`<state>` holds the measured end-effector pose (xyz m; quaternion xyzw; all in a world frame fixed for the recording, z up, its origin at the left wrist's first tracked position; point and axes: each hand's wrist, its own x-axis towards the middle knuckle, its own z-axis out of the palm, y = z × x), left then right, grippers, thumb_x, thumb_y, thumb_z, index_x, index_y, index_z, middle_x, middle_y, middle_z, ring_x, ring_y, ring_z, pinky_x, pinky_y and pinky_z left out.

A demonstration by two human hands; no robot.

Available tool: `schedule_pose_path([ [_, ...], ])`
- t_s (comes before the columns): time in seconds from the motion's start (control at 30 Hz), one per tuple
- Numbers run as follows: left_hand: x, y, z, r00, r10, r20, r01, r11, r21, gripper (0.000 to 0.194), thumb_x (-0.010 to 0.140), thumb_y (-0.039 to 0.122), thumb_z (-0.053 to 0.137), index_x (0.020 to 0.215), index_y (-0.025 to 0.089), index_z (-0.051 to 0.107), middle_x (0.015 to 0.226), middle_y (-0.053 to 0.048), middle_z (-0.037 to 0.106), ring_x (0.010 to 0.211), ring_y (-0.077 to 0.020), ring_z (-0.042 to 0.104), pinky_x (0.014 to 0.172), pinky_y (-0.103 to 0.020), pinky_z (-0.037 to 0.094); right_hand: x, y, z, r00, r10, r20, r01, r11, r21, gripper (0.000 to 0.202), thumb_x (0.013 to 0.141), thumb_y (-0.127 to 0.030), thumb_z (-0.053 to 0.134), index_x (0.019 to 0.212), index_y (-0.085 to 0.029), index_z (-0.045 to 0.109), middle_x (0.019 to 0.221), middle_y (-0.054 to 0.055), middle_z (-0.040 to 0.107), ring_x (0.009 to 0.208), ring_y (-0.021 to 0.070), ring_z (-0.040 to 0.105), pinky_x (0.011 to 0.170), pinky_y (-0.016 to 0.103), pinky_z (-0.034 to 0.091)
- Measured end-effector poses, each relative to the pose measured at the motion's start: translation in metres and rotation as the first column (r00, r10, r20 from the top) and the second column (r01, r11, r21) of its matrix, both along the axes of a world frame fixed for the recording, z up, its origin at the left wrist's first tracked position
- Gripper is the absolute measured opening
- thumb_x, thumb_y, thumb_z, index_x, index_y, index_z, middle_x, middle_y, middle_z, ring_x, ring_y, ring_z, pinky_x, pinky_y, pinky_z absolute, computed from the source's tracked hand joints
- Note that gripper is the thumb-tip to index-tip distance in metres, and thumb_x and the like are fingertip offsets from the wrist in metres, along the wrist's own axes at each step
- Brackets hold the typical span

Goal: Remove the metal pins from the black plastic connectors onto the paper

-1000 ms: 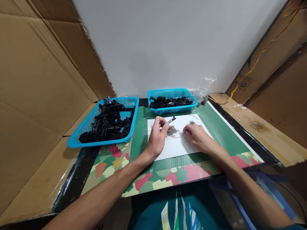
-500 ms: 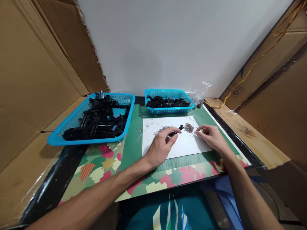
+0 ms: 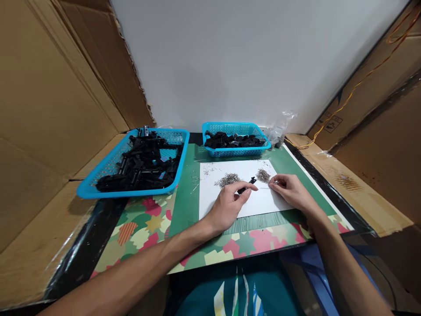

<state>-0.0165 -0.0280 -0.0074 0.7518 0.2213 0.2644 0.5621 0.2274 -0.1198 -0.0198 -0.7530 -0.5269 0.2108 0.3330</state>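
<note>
Over the white sheet of paper [image 3: 213, 202], my left hand [image 3: 230, 204] grips a small black plastic part [image 3: 252, 180] between thumb and fingers, its notched end pointing up and to the right. My right hand [image 3: 289, 188] is pinched closed at the right edge of a pile of tiny brownish metal pieces [image 3: 263, 175]. What its fingertips hold, if anything, is too small to make out. A second, greyer pile of small metal pieces [image 3: 229, 179] lies just beyond my left hand. More tiny pieces are scattered toward the sheet's far left corner.
A large blue basket [image 3: 82, 188] of black plastic parts stands at the left. Behind the paper is a smaller blue basket [image 3: 240, 152] with black parts. A clear plastic bag [image 3: 279, 131] sits beside it. Cardboard walls [image 3: 49, 109] flank the table; thin pins [image 3: 195, 186] lie on the green mat.
The view has shifted slightly. My left hand, still gripping the black part, has drawn slightly away from the grey pile, uncovering more of it. My right hand stays pinched beside the brownish pile.
</note>
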Motion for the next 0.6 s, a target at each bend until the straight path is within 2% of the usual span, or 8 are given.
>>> schedule_pose_path([
  [0.13,0.002,-0.001,-0.002,1.000,-0.018,0.023,0.018,1.000,0.002,0.031,0.103,0.040,0.056,0.111,0.020,0.079,0.110,-0.007,0.076,0.086,-0.0185,0.062,0.075,-0.031,0.050,-0.001,-0.001,-0.001,0.999,-0.028,-0.038,0.029,0.999,0.031,0.033,0.087,-0.047,0.062,0.086,-0.015,0.070,0.070,0.004,0.065,0.061,0.0158,0.051,0.054,0.027,0.033],
  [0.27,0.002,-0.002,-0.002,1.000,-0.011,-0.003,0.011,1.000,-0.003,0.031,0.104,0.039,0.056,0.113,0.020,0.079,0.107,-0.006,0.075,0.078,-0.0162,0.058,0.070,-0.029,0.047,-0.002,0.002,-0.003,0.997,-0.071,0.010,0.071,0.997,0.013,0.035,0.084,-0.051,0.066,0.085,-0.016,0.070,0.066,0.003,0.064,0.060,0.0163,0.050,0.054,0.027,0.032],
  [0.4,0.002,-0.002,0.000,0.999,-0.008,-0.032,0.007,1.000,-0.029,0.033,0.104,0.040,0.055,0.116,0.020,0.078,0.096,-0.005,0.071,0.066,-0.0134,0.049,0.058,-0.027,0.037,0.002,0.002,-0.005,0.999,-0.053,0.010,0.053,0.999,-0.006,0.035,0.085,-0.048,0.065,0.090,-0.015,0.075,0.067,0.004,0.066,0.062,0.0172,0.053,0.056,0.028,0.033],
  [0.5,0.002,-0.003,0.001,0.999,-0.011,-0.032,0.009,0.999,-0.049,0.033,0.103,0.040,0.056,0.118,0.019,0.077,0.084,-0.002,0.066,0.060,-0.0117,0.042,0.055,-0.027,0.033,0.006,0.000,-0.007,0.999,-0.050,-0.011,0.050,0.999,-0.007,0.037,0.085,-0.047,0.065,0.095,-0.014,0.077,0.073,0.006,0.070,0.065,0.0182,0.056,0.058,0.029,0.035],
  [0.6,0.001,-0.004,0.002,0.999,-0.014,-0.035,0.012,0.998,-0.064,0.033,0.102,0.039,0.056,0.118,0.019,0.077,0.075,0.001,0.060,0.056,-0.0110,0.037,0.054,-0.027,0.030,0.009,-0.001,-0.008,0.997,-0.039,-0.064,0.039,0.999,-0.005,0.036,0.083,-0.047,0.068,0.091,-0.013,0.076,0.075,0.007,0.072,0.066,0.0188,0.058,0.057,0.028,0.037],
])
